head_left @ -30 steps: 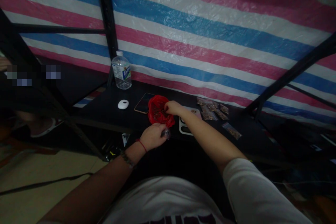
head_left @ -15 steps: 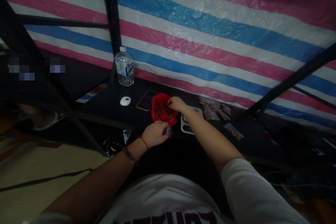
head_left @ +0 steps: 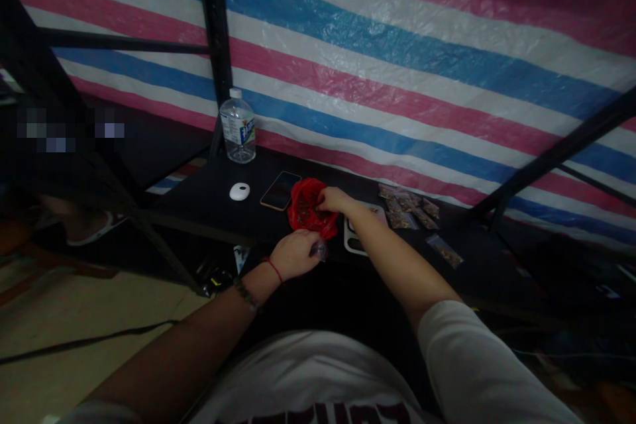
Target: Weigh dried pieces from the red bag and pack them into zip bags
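A red plastic bag (head_left: 304, 209) full of small brown bits lies open on the black table (head_left: 209, 202). My right hand (head_left: 334, 200) reaches into its right side, fingers pinched among the contents. Nearer to me, my left hand (head_left: 295, 254) is closed around a small clear plastic pouch (head_left: 319, 250) at the table's front edge, just below the red bag. A white tray-like scale (head_left: 354, 238) sits under my right forearm. Several small filled clear pouches (head_left: 408, 204) lie to the right of it.
A phone (head_left: 280, 190), a white round puck (head_left: 239, 191) and a water bottle (head_left: 238, 127) stand left of the bag. A striped tarp (head_left: 397, 46) hangs behind. Black frame poles (head_left: 214, 33) cross the view. Another person's sandalled foot (head_left: 94, 225) shows at left.
My right hand has dipped a little deeper into the red bag. The left hand stays closed on the clear pouch. The view has shifted slightly.
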Motion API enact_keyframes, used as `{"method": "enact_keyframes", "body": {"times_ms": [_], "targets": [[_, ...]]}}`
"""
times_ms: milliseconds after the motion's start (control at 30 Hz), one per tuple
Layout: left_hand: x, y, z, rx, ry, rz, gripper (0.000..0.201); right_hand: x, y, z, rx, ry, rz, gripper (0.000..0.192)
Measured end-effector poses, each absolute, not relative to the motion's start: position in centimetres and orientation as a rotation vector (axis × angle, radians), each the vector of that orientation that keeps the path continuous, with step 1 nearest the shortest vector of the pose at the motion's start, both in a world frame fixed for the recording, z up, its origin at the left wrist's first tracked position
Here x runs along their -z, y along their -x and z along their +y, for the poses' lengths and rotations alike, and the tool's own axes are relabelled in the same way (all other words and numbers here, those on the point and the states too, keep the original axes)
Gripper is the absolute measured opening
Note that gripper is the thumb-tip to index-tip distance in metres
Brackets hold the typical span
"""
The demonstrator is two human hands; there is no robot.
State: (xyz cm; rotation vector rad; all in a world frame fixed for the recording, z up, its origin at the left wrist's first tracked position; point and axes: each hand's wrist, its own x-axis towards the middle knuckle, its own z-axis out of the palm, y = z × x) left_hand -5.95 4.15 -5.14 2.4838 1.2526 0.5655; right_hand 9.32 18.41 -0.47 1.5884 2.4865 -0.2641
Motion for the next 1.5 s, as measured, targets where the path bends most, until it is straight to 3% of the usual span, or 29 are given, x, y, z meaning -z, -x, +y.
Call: {"method": "enact_keyframes", "body": {"times_ms": [700,1200,1500], "targets": [[5.4,6.1,4.2,-0.592,-2.501,1.230,0.012,0.3,-9.5,18.0,0.302,-1.615,2.421,0.031],[5.5,6.0,4.2,-0.580,-2.508,1.239,0.012,1.3,-9.0,17.7,0.093,-1.723,2.392,0.025],[5.2,5.9,4.2,-0.555,-2.515,1.248,0.014,-0.8,-12.6,17.2,0.304,-1.882,2.715,0.024]]}}
